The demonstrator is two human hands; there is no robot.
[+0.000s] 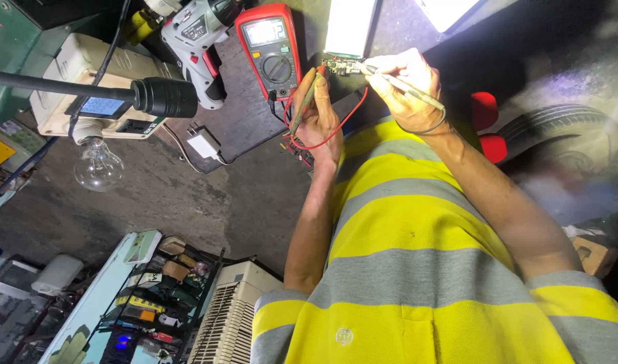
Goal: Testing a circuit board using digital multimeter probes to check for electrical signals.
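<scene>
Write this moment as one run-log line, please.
left hand: holds red probe | right hand: holds second probe | both on circuit board | multimeter beside

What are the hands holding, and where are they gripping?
Each hand holds a meter probe along its shaft: left hand the red probe, right hand the other probe, tips at the circuit board.

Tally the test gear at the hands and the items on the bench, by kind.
Probes: 2, the red probe in the left hand, the other probe in the right hand
Multimeter: 1
Circuit board: 1
Cordless drill: 1
Light bulb: 1
Total: 6
</scene>
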